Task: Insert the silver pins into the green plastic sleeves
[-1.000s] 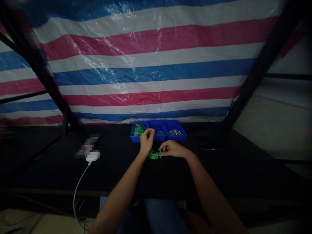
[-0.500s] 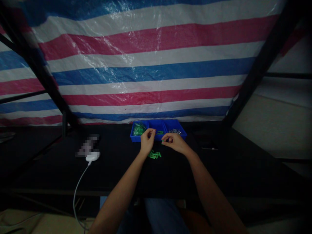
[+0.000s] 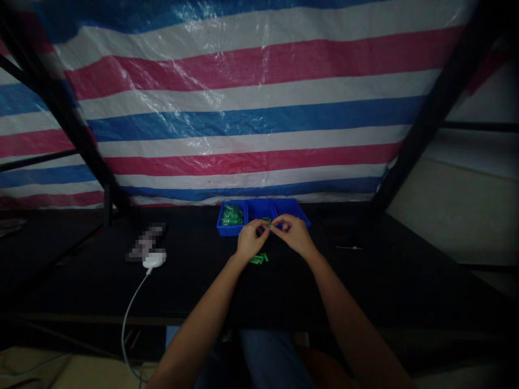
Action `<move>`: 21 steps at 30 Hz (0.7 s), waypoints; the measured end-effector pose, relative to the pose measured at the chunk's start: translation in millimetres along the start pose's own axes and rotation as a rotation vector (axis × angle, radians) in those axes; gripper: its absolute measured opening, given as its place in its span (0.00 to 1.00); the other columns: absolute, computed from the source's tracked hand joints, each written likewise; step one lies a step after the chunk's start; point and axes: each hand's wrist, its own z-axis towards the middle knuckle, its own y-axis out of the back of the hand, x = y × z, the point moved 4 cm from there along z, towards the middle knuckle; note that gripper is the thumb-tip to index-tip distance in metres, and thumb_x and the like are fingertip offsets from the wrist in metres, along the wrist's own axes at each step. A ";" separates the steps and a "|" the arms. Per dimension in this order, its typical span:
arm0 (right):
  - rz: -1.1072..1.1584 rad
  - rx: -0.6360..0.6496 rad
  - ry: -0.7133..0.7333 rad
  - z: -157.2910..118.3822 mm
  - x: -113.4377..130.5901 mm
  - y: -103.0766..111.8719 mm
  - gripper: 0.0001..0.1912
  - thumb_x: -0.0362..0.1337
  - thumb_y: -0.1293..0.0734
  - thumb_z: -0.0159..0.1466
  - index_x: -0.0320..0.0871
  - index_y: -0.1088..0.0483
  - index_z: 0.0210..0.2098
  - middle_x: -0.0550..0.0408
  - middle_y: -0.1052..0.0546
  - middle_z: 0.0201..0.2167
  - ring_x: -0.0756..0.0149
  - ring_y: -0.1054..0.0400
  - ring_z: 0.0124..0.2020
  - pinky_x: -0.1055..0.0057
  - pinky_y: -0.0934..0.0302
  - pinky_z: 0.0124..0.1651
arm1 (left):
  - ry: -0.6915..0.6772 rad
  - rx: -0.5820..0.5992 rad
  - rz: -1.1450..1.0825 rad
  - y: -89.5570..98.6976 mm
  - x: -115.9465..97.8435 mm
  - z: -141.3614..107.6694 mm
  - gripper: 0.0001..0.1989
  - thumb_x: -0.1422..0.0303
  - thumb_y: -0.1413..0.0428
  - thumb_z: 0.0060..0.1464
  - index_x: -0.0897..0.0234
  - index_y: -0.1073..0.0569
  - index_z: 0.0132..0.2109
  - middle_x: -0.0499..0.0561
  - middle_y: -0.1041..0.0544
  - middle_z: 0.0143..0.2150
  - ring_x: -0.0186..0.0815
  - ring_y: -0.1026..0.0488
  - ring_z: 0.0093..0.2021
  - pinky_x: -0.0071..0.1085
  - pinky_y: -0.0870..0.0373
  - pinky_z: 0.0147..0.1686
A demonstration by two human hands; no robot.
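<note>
Fingertips of my left hand and my right hand meet in front of the blue tray. Both are closed in a pinch, with a small green piece between them; what else the left fingers hold is too small to tell. The tray has three compartments: a clear bag of green pieces in the left one, a few green pieces in the middle, and the right one partly covered by my right hand. Below my hands, several loose green pieces lie on the black table.
A white round device with a cable lies at the left beside a blurred dark object. A thin white item is at the right. Behind the table hangs a striped sheet between black frame posts.
My left hand has moved right and slightly down, and my right hand slightly up and inward. Their fingertips, apart before, now meet at the green piece.
</note>
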 end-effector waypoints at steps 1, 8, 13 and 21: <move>0.000 -0.004 0.003 -0.2 0.3 -0.7 0.06 0.37 0.34 0.53 0.42 0.28 0.29 0.56 0.25 0.28 0.73 0.41 0.19 0.74 0.43 0.25 | -0.003 0.002 0.007 0.3 -0.2 -0.1 0.08 0.70 0.48 0.52 0.63 0.27 0.40 0.48 0.25 0.36 0.30 0.32 0.30 0.24 0.36 0.28; -0.010 -0.017 0.015 -1.2 5.3 -2.0 0.05 0.37 0.33 0.53 0.42 0.28 0.29 0.55 0.26 0.27 0.73 0.41 0.19 0.74 0.44 0.25 | -0.036 0.007 0.020 0.8 -0.6 0.5 0.08 0.71 0.49 0.53 0.63 0.27 0.40 0.48 0.26 0.35 0.30 0.33 0.29 0.24 0.38 0.27; 0.003 -0.029 0.018 -1.5 8.4 -2.2 0.05 0.37 0.33 0.53 0.42 0.28 0.29 0.56 0.27 0.26 0.74 0.41 0.19 0.74 0.44 0.25 | -0.053 0.008 0.017 -0.7 1.2 0.2 0.08 0.71 0.49 0.54 0.63 0.28 0.41 0.48 0.26 0.36 0.30 0.33 0.29 0.25 0.38 0.27; 0.028 -0.045 0.004 -1.5 10.0 -1.2 0.07 0.38 0.33 0.54 0.41 0.28 0.29 0.58 0.29 0.22 0.74 0.42 0.18 0.75 0.46 0.24 | -0.042 -0.002 0.010 -0.5 2.1 -0.1 0.10 0.69 0.50 0.56 0.63 0.29 0.44 0.49 0.26 0.38 0.31 0.32 0.31 0.25 0.36 0.30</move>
